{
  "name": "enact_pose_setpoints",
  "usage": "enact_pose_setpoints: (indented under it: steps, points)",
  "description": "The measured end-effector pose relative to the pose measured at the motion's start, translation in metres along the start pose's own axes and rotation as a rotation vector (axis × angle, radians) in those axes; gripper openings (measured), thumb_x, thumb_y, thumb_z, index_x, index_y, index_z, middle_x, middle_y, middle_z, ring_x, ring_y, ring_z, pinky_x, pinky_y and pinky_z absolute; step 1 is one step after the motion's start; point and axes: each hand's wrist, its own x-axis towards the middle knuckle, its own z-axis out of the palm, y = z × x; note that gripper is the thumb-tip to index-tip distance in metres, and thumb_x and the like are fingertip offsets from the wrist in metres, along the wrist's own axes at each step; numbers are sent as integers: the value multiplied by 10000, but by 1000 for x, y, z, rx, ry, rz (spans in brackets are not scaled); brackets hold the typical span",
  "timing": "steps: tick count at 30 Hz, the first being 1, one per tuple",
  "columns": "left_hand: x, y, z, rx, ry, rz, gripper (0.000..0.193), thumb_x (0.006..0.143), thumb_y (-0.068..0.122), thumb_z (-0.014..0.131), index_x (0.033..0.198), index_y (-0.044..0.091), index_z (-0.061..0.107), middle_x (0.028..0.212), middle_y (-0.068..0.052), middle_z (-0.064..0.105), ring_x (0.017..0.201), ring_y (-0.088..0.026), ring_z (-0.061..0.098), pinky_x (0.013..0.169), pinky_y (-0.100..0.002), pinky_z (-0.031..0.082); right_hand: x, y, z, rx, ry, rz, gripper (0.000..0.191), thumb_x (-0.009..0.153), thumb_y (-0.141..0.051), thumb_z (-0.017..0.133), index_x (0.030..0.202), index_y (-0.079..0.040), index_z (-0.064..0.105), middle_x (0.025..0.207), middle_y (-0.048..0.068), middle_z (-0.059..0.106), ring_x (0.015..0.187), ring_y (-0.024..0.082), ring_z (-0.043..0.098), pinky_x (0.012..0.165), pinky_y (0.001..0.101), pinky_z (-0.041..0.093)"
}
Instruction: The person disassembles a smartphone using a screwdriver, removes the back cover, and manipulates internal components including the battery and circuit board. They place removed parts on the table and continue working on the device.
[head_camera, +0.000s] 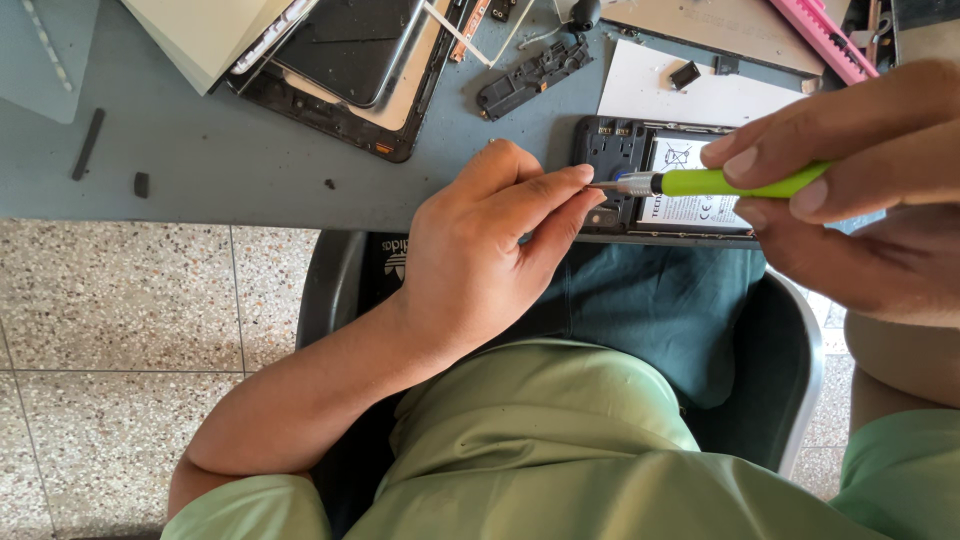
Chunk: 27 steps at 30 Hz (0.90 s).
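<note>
At the near edge of the grey table (200, 160), the right hand (860, 190) grips a green screwdriver (730, 182) over the opened phone (650, 180), left hand (490, 250) fingertips pinching its tip, which might slip and scratch the battery (690, 205)

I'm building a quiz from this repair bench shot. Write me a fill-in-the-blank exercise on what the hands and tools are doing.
1. The right hand holds a screwdriver with a ____ handle.
2. The left hand pinches the screwdriver's metal ____.
3. The opened phone lies on the grey table with its ____ cover off, its battery showing.
4. A ____ tool lies at the table's far right.

Missing words: green; tip; back; pink
</note>
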Motion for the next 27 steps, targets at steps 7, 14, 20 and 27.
enact_pose_setpoints:
  steps: [7, 14, 20, 27]
  points:
    - [-1, 1, 0, -10, -2, -12, 172, 988, 96, 836, 1138, 82, 752, 905, -15, 609, 678, -156, 606, 566, -298, 484, -9, 5, 4, 66, 56, -27, 457, 773, 211, 686, 1075, -70, 490, 1115, 197, 574, 1050, 387, 721, 924, 453, 604]
    - [-1, 0, 0, -6, -7, -9, 200, 993, 104, 840, 1170, 101, 750, 908, -11, 602, 648, -146, 604, 579, -302, 486, -13, 7, 5, 87, 74, -20, 474, 778, 211, 685, 1100, -82, 498, 1115, 187, 572, 1036, 370, 722, 939, 474, 603]
    - [-2, -1, 0, -16, -14, -9, 206, 994, 105, 840, 1179, 108, 751, 899, -4, 600, 648, -141, 598, 580, -298, 488, -15, 7, 6, 91, 79, -16, 469, 787, 209, 671, 1106, -90, 500, 1120, 179, 583, 1035, 360, 728, 941, 477, 604]
    - [-2, -2, -1, -19, -21, -6, 195, 998, 99, 836, 1173, 109, 751, 906, -1, 604, 656, -134, 609, 582, -291, 491, -21, 10, 8, 135, 95, 4, 486, 793, 177, 660, 1114, -131, 462, 1114, 164, 603, 1034, 347, 736, 966, 508, 601]
